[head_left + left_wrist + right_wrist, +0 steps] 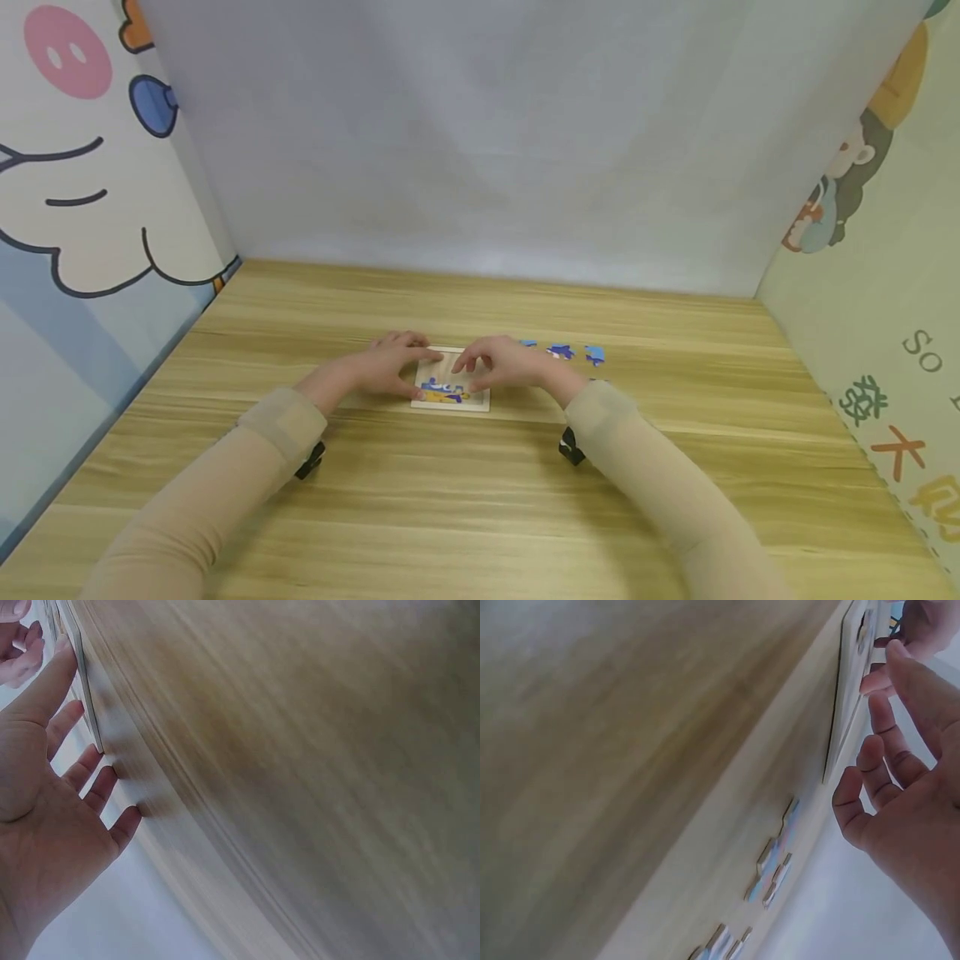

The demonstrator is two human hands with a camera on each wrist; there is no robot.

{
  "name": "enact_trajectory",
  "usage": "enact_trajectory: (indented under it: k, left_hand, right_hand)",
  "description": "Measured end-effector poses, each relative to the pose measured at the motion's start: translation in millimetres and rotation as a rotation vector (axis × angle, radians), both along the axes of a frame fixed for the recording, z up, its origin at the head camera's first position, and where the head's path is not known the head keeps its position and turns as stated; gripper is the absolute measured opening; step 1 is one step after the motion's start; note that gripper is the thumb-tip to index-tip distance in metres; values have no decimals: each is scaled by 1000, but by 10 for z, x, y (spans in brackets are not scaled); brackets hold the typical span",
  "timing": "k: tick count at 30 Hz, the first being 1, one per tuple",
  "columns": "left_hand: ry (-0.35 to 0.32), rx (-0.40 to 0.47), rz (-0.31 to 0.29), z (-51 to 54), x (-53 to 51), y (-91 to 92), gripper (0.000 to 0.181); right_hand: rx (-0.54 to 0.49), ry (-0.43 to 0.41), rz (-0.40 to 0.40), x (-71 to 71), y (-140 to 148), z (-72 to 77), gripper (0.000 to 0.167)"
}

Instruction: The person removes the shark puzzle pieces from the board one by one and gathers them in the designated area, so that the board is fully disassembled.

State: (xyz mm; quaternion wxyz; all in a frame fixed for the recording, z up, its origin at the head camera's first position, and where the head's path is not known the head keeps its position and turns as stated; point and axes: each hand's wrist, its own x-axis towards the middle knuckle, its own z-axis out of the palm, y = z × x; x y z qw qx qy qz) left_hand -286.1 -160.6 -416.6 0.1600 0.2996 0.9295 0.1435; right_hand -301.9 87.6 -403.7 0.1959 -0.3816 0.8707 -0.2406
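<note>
A small wooden jigsaw tray (452,407) with a pale rim lies flat on the table. Several joined blue and yellow puzzle pieces (441,393) fill part of its lower left. My left hand (387,367) rests at the tray's left side, thumb and index finger spread over the rim, the other fingers extended beyond it. Over the tray's right half is my right hand (508,363), its fingers loosely bent and thumb apart; I see nothing held between them. In the right wrist view, the right hand (911,780) shows an uncovered palm.
Loose blue and purple puzzle pieces (560,352) lie right of the tray, partly behind the right wrist; another piece (595,355) is farther right. The wood-grain table (450,500) meets a pale backdrop (480,167) behind and printed panels at both sides.
</note>
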Motion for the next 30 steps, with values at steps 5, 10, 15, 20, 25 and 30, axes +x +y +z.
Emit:
enact_trajectory:
  k: [5, 10, 15, 20, 25, 30]
  left_hand:
    - [-6, 9, 2, 6, 5, -2, 70]
    - [-6, 9, -3, 3, 2, -5, 70]
    - [-8, 12, -6, 7, 1, -1, 71]
    - [-13, 21, -10, 12, 7, -5, 71]
    - [-7, 24, -7, 19, 23, -5, 70]
    - [-11, 28, -3, 39, 32, 10, 69]
  right_hand:
    - [49, 30, 35, -51, -101, -37, 32]
    - [92, 29, 71, -61, -161, -67, 33]
    - [83, 3, 63, -48, -168, -77, 31]
    - [65, 0, 67, -45, -168, -105, 27]
    - [60, -26, 67, -45, -165, -129, 26]
    - [61, -42, 50, -22, -146, -117, 24]
